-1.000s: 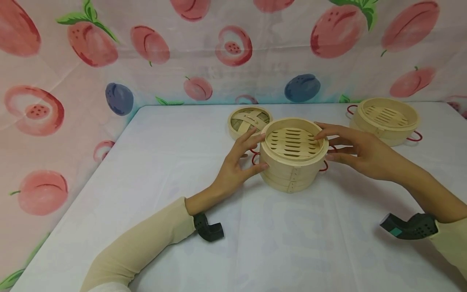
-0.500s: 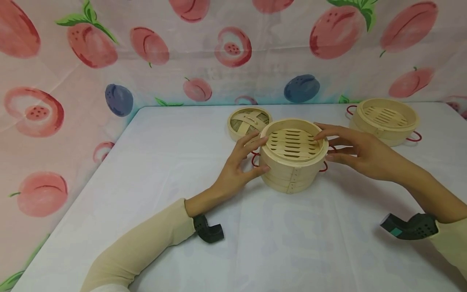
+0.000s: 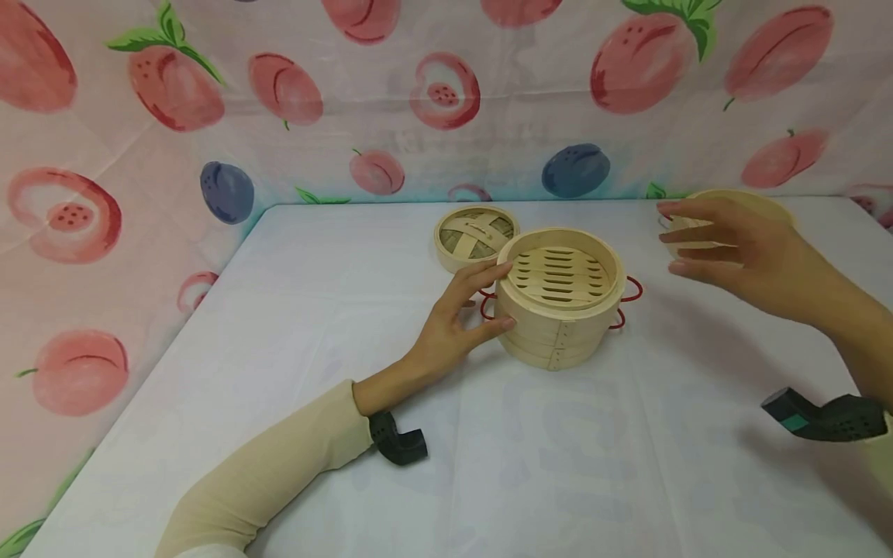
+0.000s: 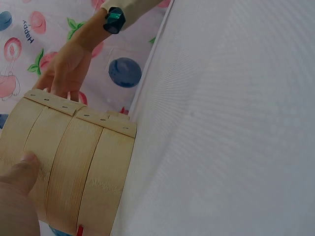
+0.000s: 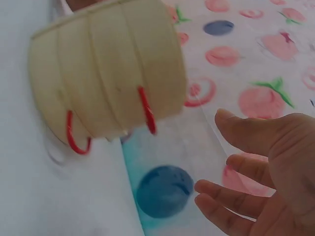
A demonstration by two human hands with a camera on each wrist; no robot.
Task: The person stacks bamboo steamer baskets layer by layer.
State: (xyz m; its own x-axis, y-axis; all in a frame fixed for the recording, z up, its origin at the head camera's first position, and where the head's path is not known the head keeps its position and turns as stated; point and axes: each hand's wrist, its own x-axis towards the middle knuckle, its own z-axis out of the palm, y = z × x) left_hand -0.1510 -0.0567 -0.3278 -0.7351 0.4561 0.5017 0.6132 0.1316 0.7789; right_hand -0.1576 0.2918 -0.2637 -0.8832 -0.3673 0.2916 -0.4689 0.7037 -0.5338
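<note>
A two-tier bamboo steamer (image 3: 540, 337) stands upright on the white-covered table, its slatted inner floor showing from above. Red loop handles (image 5: 147, 110) stick out of its sides. My left hand (image 3: 453, 322) holds the steamer's left side, with the thumb (image 4: 23, 174) against the outer wall and the fingers at the top rim. Off to the right, my right hand (image 3: 753, 260) is in the air, apart from the stack, fingers spread and holding nothing. It overlaps a further steamer tier (image 3: 749, 200) in the head view and hides most of it.
Behind the stack, at its left, lies a round woven bamboo lid (image 3: 477, 235). A fruit-print cloth (image 3: 300, 147) hangs along the table's back and left edges. Black wrist cameras (image 3: 399, 440) sit on both forearms.
My right hand has let go of the steamer's right side and moved right, across the far tier. The left hand stays at the stack, which has not moved.
</note>
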